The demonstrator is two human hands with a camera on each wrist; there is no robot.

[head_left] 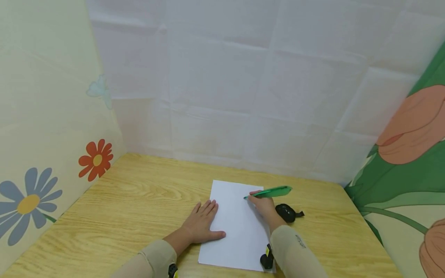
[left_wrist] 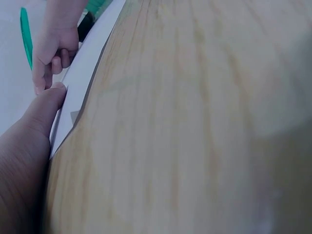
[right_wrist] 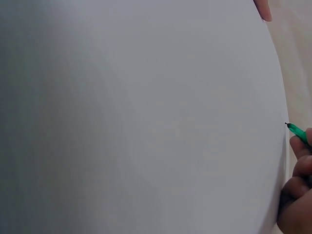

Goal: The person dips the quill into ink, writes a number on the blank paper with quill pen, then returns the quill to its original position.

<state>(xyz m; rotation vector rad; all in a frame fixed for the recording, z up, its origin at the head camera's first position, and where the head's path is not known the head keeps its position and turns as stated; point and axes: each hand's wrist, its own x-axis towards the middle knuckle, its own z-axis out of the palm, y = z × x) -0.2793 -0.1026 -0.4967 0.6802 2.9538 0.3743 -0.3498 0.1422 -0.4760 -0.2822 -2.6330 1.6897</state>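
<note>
A slim green pen with a dark tip and a broad, flat, leaf-shaped green upper end (head_left: 276,192) slants over the upper right part of a plain white rectangular sheet of paper (head_left: 236,231). Its tip points left, over the paper; whether it touches the surface cannot be told. The right hand (head_left: 263,206) pinches the pen near its tip, with the other fingers curled in beneath, and lies at the paper's right side.

The left hand (head_left: 201,226) rests palm down across the paper's left edge, its fingers straight and pointing away from the person, its thumb stretched out sideways onto the sheet. The two hands are apart, with white paper between them. Both arms wear beige long sleeves (head_left: 295,255).

Just right of the right hand's wrist sits a rounded, glossy black object with a short strap-like end (head_left: 286,213). A small black piece with a yellow patch (head_left: 267,259) shows beside the right sleeve, over the paper's near right corner.

Everything lies on a yellowish wood-grain table (head_left: 139,193). Behind it hangs a creased white cloth (head_left: 215,77); on the left stands a cream panel printed with a red flower (head_left: 97,160).
</note>
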